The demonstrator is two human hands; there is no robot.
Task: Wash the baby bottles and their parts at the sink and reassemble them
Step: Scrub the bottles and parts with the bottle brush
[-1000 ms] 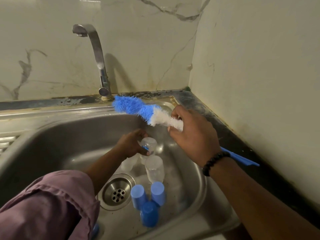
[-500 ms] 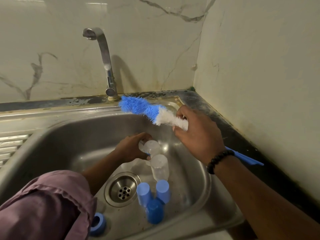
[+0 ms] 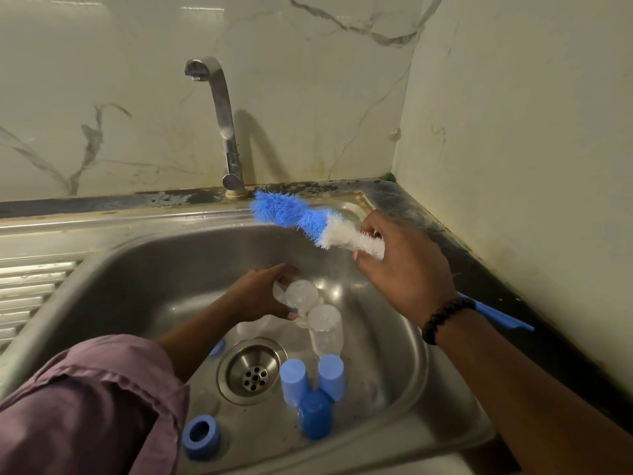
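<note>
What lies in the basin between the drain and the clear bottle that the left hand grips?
In the head view, another clear bottle lies between the drain and the gripped bottle, touching it.

1. One clear bottle (image 3: pixel 297 296) is tilted, base up, in the left hand (image 3: pixel 260 296) low in the sink (image 3: pixel 144 269).
2. A second clear bottle (image 3: pixel 325 329) lies beside the drain.
3. Three blue caps (image 3: pixel 315 395) cluster, touching.
4. A blue ring (image 3: pixel 201 437) sits near the front.
</note>
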